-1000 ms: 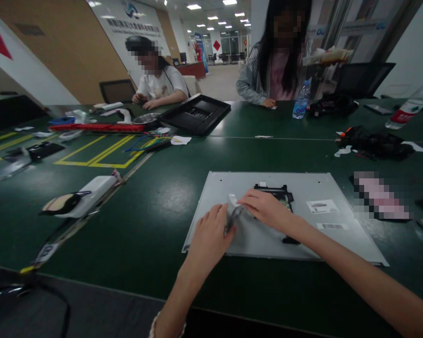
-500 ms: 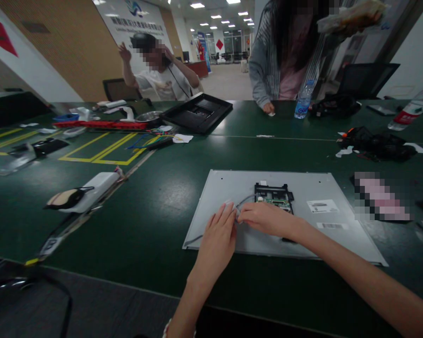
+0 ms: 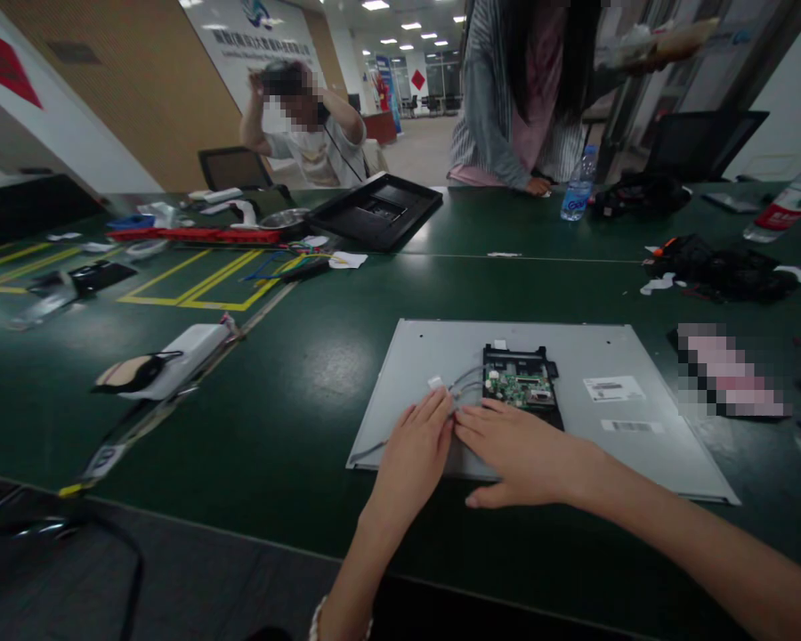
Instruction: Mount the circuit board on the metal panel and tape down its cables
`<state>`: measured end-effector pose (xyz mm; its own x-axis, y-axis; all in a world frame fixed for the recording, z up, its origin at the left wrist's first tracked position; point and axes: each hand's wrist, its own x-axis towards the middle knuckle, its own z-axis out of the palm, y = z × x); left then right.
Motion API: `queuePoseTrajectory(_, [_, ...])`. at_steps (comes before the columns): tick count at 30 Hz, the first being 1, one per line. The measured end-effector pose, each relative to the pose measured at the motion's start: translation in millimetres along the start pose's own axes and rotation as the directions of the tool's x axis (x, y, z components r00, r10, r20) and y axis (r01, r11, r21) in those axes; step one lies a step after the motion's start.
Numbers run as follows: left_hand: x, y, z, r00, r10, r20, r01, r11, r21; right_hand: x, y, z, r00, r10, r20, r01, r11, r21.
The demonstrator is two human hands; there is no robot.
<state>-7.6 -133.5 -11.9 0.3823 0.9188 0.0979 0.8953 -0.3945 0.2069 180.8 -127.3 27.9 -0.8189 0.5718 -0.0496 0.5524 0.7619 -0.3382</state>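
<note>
A grey metal panel [image 3: 574, 352] lies flat on the green table in front of me. Mounted on it is a black bracket with a green circuit board [image 3: 517, 387]. Grey cables [image 3: 465, 381] run left from the board, with a small white piece of tape [image 3: 435, 383] beside them. My left hand [image 3: 417, 445] lies flat over the cables, fingers extended. Touching its fingertips from the right, my right hand [image 3: 521, 450] rests spread on the panel just below the board, thumb out toward the near edge.
A pink-and-black blurred object [image 3: 731, 369] lies right of the panel. On the left is a white power strip [image 3: 180, 356]. Farther back are a black monitor frame [image 3: 380, 209], a water bottle [image 3: 578, 187] and black bundled items [image 3: 721, 267]. Two people are across the table.
My right hand has opened from a pinch at the cables and spread flat, uncovering more of the board. The white tape shows more clearly. The standing person's hand has shifted right.
</note>
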Motion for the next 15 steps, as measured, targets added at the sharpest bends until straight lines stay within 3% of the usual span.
queuePoseTrajectory(6, [8.9, 6.6, 3.4, 0.992, -0.106, -0.071, 0.108, 0.994, 0.020, -8.6, -21.5, 9.9, 0.989, 0.128, 0.078, -0.130, 0.991, 0.032])
queuePoseTrajectory(15, [17.9, 15.6, 2.9, 0.983, -0.158, -0.097, 0.166, 0.983, 0.075, -9.6, -34.0, 12.9, 0.988, 0.134, 0.072, -0.133, 0.991, -0.021])
